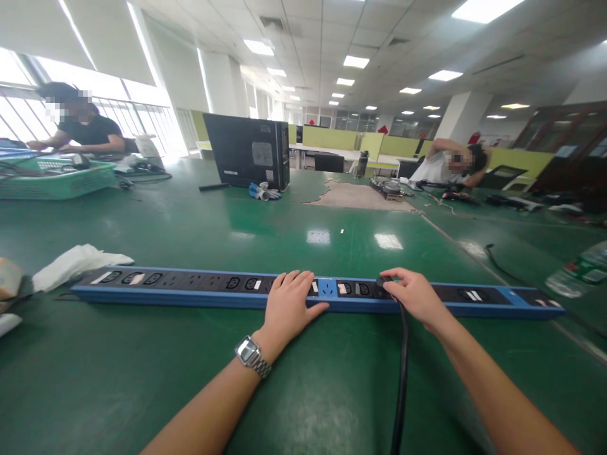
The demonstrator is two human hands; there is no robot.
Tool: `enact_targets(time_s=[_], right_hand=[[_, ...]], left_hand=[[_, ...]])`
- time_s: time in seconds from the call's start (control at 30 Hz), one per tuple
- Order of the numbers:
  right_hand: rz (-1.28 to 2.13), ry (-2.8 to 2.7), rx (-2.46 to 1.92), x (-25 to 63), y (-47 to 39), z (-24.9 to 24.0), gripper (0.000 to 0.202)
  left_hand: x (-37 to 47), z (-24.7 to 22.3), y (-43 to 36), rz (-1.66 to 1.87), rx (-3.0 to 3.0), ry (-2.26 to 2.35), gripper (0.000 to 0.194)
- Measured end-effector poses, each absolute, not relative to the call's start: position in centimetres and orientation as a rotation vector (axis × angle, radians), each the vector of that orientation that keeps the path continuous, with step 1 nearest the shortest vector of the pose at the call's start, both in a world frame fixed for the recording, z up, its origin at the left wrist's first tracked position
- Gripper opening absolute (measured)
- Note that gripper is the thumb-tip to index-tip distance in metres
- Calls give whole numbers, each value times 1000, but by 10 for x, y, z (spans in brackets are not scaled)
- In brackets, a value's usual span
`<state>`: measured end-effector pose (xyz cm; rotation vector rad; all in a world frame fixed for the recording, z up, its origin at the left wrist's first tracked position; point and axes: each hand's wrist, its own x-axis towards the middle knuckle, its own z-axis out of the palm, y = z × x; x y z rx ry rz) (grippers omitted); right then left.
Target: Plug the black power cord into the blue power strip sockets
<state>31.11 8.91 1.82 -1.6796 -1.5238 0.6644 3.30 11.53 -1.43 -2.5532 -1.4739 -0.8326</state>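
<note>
A long blue and black power strip (190, 298) lies across the green table in front of me, with several sockets along its top. My left hand (291, 303) rests flat over its middle, fingers spread, left of a blue socket section (327, 287). On the right of that section, my right hand (412, 292) is closed around a black power plug (382, 285) at the strip's top face. Whether the plug sits fully in a socket is hidden by my fingers. Its thick black cable (403, 373) runs down toward the near table edge.
A black computer case (244, 148) stands at the back, with blue-white gloves (264, 191) beside it. A green basket (61, 183) and white plastic bag (78, 262) are left; a plastic bottle (581, 268) lies right. Two people (92, 129) sit farther off.
</note>
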Motion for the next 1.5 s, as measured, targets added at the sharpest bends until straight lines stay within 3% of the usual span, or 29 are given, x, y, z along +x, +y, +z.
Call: enact_targets(time_s=[0.4, 0.67, 0.87, 1.0, 1.13, 1.37, 1.5], right_hand=[[760, -1292, -1715, 300, 77, 14, 45], [476, -1466, -1783, 305, 81, 21, 39], [550, -1468, -1620, 257, 75, 40, 41], [821, -1553, -1370, 208, 73, 37, 39], [998, -1237, -1208, 192, 74, 15, 47], [772, -1755, -1295, 185, 70, -31, 45], [686, -1868, -1309, 174, 69, -35, 43]], left_hand=[[32, -13, 114, -784, -2573, -1474, 57], [31, -15, 115, -807, -2568, -1467, 55], [39, -15, 108, -968, -2653, -1349, 85], [48, -7, 97, -1143, -2716, -1164, 57], [27, 1, 97, -1239, -2616, -1250, 34], [-53, -13, 125, -1369, -2361, -1759, 43], [-62, -16, 135, -1289, -2497, -1679, 37]])
